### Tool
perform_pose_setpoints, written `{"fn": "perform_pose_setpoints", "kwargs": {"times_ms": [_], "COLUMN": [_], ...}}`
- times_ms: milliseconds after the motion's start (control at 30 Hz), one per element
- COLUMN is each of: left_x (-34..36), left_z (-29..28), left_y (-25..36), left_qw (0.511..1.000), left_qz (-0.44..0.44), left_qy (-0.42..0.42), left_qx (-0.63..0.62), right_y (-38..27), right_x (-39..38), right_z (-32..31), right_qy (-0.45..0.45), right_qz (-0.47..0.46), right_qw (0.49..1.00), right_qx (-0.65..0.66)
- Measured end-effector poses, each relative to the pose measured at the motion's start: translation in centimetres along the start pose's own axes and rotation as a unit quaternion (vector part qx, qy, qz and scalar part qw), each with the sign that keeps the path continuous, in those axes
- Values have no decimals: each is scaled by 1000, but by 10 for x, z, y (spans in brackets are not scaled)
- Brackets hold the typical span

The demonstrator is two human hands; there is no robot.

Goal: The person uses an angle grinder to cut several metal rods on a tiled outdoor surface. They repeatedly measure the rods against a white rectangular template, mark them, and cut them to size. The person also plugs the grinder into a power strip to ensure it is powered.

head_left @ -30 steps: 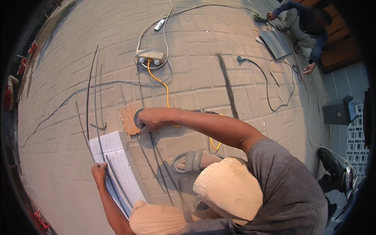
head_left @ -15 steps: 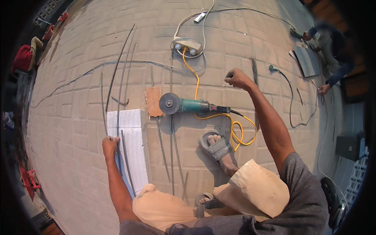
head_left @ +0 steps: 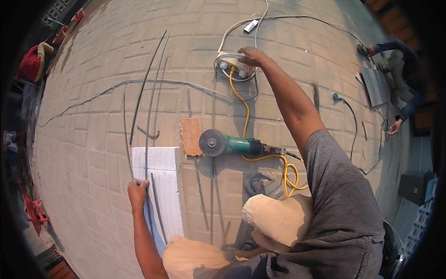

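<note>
My left hand (head_left: 138, 191) is pinched on a long thin metal rod (head_left: 151, 111), above a white foam block (head_left: 168, 183). The rod's far end reaches out over the paving. My right hand (head_left: 252, 56) is stretched forward, fingers apart, over the right side of a pale extension socket box (head_left: 228, 62). I cannot tell whether the fingertips touch the box or the cord looped round it. Between my arms lies a green angle grinder (head_left: 239, 145) with a dark cutting disc (head_left: 212, 142). Its disc end is beside a brown flat piece (head_left: 190, 132).
More thin rods (head_left: 147, 87) lie around the foam block. A yellow cord (head_left: 246, 114) runs from the socket box toward the grinder. A dark cable with a green plug (head_left: 337, 97) lies at right. Another person (head_left: 403, 69) crouches at far right beside a grey sheet (head_left: 374, 88).
My right hand has reached forward and left to the socket box, and its fingers have opened. My left hand keeps the rod. The view has shifted, and my right knee now hides part of my foot.
</note>
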State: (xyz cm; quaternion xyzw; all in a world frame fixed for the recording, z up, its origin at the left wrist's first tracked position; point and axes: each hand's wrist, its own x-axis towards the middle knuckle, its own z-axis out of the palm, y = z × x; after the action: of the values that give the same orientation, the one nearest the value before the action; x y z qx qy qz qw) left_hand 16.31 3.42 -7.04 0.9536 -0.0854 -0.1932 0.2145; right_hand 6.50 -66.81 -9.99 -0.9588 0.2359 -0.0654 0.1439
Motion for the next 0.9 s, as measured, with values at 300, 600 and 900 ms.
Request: {"fn": "perform_pose_setpoints", "kwargs": {"times_ms": [300,600,900], "left_x": [-6,5,11], "left_z": [-11,-5,-5], "left_y": [20,-12,-1], "left_qw": [1000,999,999], "left_qz": [-6,-6,-33], "left_qy": [-5,-26,-13], "left_qx": [14,-25,-5], "right_y": [-69,-118,-6], "right_x": [-35,-190,-57], "right_z": [-51,-42,-26], "right_qy": [37,-134,-35], "right_qz": [24,-31,84], "right_qw": [998,956,984], "right_qx": [-41,260,151]}}
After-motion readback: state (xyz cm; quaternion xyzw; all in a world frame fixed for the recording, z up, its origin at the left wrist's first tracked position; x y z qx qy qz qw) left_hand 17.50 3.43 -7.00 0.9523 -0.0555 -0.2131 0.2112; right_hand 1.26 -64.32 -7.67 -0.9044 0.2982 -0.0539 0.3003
